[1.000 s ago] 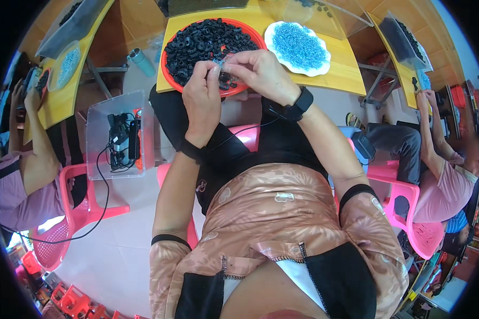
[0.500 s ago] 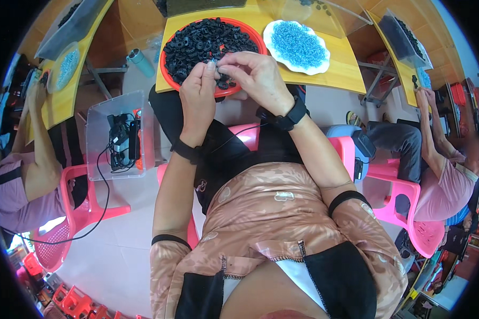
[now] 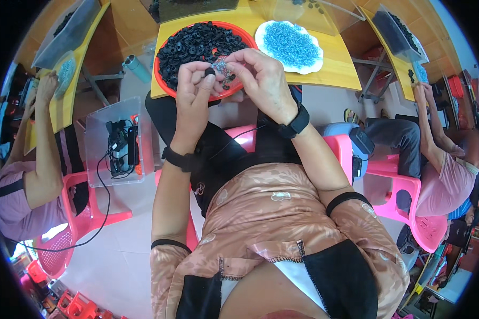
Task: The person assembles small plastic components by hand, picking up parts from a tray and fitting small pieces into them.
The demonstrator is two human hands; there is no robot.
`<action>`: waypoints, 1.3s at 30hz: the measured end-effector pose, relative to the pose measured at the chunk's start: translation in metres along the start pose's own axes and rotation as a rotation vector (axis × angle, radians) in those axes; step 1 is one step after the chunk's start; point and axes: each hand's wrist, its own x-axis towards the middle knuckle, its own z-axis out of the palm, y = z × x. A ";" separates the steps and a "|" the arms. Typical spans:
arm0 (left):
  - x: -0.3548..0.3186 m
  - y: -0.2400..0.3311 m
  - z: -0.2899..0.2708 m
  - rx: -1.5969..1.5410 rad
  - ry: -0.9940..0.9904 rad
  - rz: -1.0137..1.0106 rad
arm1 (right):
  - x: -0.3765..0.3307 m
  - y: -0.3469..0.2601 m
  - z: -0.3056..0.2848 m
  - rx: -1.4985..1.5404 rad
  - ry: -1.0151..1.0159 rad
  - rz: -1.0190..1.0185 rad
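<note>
Both hands are raised over the near side of a red basin [image 3: 155, 70] heaped with small black plastic parts [image 3: 199, 45]. My left hand [image 3: 193, 98] pinches one small rounded black part [image 3: 209, 72] between thumb and forefinger. Close beside it, my right hand [image 3: 265, 82] has thumb and forefinger drawn together; what they hold, if anything, is too small to make out. Beneath the fingertips, small clear bits [image 3: 220, 66] lie at the basin's near right. A white scalloped plate [image 3: 317, 63] of small light-blue pieces [image 3: 289, 42] stands right of the basin.
The yellow table's [image 3: 335, 74] near edge runs just past the basin. On the left floor stand a clear plastic bin [image 3: 98, 133] with black devices and a teal bottle [image 3: 137, 69]. Co-workers sit at both sides on pink chairs [image 3: 85, 199]. A black cable trails at left.
My hands have moved slightly apart, and the black part now shows in my left fingers. The view has shifted a little, so the basin and plate appear further left.
</note>
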 end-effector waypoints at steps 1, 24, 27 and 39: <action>0.000 -0.001 0.001 -0.008 -0.031 0.010 | 0.000 -0.003 -0.001 -0.073 0.017 -0.094; -0.001 0.010 0.001 -0.385 0.153 -0.254 | -0.010 -0.014 0.006 -0.191 0.018 -0.193; -0.002 0.009 0.002 -0.396 0.146 -0.284 | -0.012 -0.011 0.008 -0.221 0.019 -0.200; -0.001 0.008 0.000 -0.395 0.129 -0.307 | -0.010 -0.011 0.008 -0.273 0.043 -0.210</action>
